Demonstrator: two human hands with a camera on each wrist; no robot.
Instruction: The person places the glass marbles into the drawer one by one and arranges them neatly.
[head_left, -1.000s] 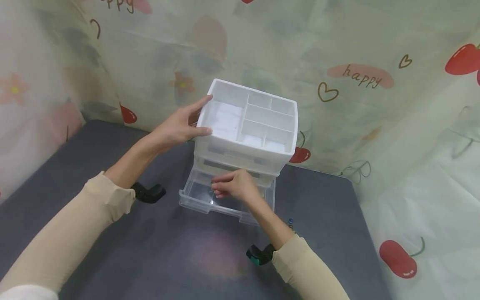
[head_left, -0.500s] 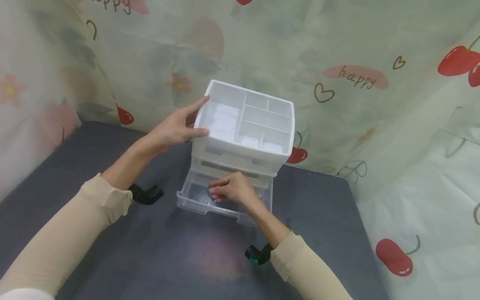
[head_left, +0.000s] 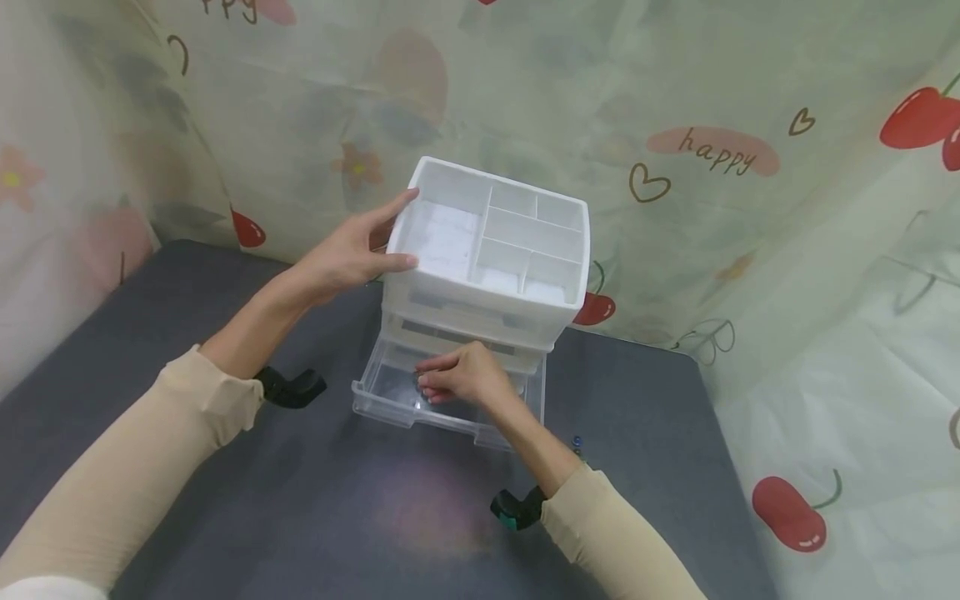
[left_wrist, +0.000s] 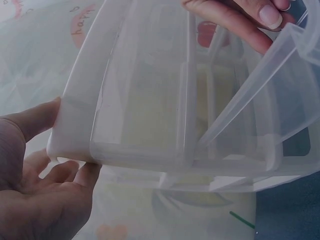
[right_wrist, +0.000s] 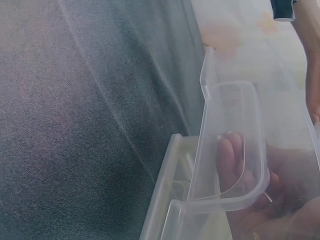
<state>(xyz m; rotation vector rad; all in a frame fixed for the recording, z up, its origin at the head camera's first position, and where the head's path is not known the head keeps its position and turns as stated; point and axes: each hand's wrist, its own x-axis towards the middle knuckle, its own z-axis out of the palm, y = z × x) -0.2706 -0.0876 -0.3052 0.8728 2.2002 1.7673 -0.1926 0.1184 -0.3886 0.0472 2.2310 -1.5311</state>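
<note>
Near beads (head_left: pixel 577 443), the drawer organizer (head_left: pixel 480 296) is gripped by the left hand (head_left: pixel 351 252); in its drawer (head_left: pixel 384 407), something shiny (right_wrist: pixel 268 197) is pinched by the right hand (head_left: pixel 467 372).

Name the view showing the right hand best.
The head view: it shows the right hand from above, at the open drawer. The left wrist view catches only some fingers; the right wrist view, part through clear plastic.

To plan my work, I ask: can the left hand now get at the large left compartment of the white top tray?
Probably yes: the left hand holds the white top tray beside the large left compartment, whose top looks uncovered.
</note>
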